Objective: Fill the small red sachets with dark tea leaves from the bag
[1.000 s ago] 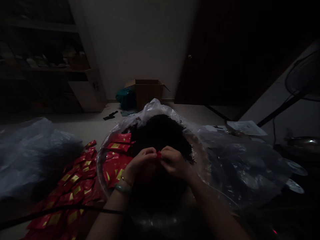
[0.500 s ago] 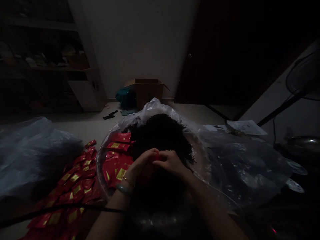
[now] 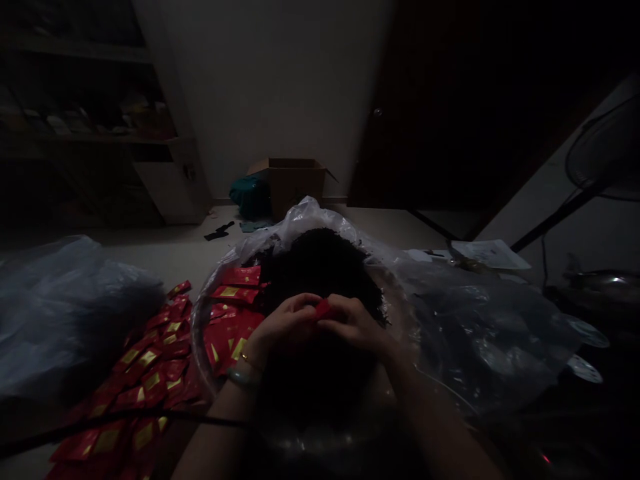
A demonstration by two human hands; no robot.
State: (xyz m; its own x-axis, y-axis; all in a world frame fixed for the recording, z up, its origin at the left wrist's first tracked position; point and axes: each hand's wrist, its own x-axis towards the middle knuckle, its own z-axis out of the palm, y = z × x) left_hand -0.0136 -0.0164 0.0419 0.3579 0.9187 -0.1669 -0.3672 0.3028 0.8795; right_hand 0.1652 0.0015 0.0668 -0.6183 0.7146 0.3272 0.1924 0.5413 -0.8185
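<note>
My left hand [image 3: 285, 323] and my right hand [image 3: 353, 325] meet over a heap of dark, loose tea-like leaves [image 3: 320, 267], pinching a small red sachet [image 3: 324, 309] between their fingers. Most of the sachet is hidden by my fingers. The heap lies in a clear plastic bag [image 3: 480, 340] lining a round basin. Red sachets with gold labels [image 3: 235, 333] lie just left of my left hand, on the heap's edge. Many more [image 3: 155, 363] are spread across the table further left. A bangle and thin bracelet circle my left wrist.
A bluish plastic bag [image 3: 70, 313] lies at the left. A black cord [image 3: 125, 418] crosses the front of the sachets. Papers [image 3: 493, 254] sit at the back right, near a fan [image 3: 605, 150]. A cardboard box [image 3: 293, 183] and teal bag [image 3: 250, 198] stand on the floor beyond.
The red sachet, hidden by my fingers half a second ago, shows again between my hands and looks larger than a second ago. My hands have shifted only slightly.
</note>
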